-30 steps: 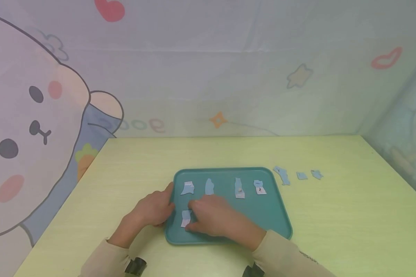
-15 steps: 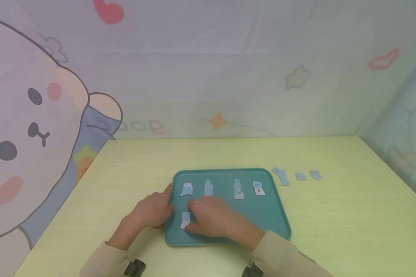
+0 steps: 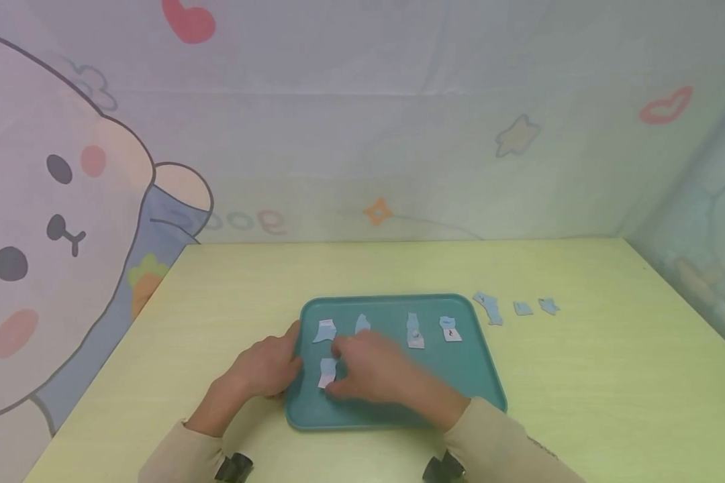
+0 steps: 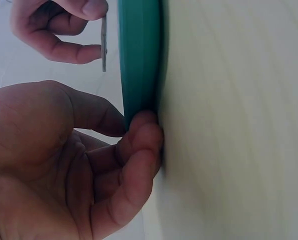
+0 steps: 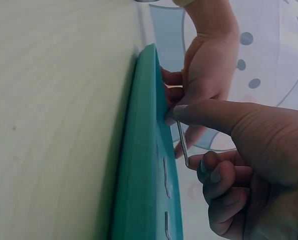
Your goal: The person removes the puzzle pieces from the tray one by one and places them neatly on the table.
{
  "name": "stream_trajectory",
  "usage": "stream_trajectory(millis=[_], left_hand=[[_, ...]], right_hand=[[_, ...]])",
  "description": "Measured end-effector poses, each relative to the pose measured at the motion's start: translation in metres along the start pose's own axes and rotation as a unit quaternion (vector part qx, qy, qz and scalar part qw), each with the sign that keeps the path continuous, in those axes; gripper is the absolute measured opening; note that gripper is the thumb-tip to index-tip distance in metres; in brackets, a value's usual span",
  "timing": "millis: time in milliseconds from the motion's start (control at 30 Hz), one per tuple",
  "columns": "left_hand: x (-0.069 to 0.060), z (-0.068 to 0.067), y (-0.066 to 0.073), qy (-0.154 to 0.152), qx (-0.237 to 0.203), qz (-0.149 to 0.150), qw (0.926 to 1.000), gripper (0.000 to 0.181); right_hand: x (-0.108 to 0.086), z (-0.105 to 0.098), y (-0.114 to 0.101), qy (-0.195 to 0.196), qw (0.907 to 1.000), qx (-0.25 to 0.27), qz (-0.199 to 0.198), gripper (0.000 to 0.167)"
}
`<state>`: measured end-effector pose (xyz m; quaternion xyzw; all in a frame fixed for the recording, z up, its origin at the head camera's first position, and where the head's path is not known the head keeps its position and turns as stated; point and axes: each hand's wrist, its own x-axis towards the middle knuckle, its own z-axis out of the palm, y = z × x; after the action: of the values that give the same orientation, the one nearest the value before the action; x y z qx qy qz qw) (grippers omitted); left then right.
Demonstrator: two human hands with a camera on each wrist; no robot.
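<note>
My left hand grips the left rim of a teal tray; in the left wrist view the thumb is on the rim and the fingers are curled beneath. Above the tray's left part, my right hand pinches a thin, flat, blue-and-white paper piece between thumb and finger. The right wrist view shows this piece edge-on, raised off the tray floor. Along the tray's far side lie several similar pieces: one at the far left, one partly behind my right hand, and others farther right.
Three loose blue pieces lie on the pale yellow table beyond the tray's right side: a long one and two small ones. A printed cloth backdrop hangs behind the table.
My right hand has lifted the paper piece and shifted slightly up and right with it. The left hand stays at the tray's rim.
</note>
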<state>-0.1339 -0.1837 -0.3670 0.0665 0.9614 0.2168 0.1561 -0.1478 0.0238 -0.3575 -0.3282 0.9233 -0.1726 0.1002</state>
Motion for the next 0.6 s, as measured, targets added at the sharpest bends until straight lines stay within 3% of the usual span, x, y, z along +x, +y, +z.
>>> stream_trajectory(millis=[600], left_hand=[[0.0,0.0,-0.001,0.008,0.003,0.005,0.9999,0.068]], right_hand=[[-0.002,-0.016,0.008,0.013,0.9998,-0.005,0.015,0.04]])
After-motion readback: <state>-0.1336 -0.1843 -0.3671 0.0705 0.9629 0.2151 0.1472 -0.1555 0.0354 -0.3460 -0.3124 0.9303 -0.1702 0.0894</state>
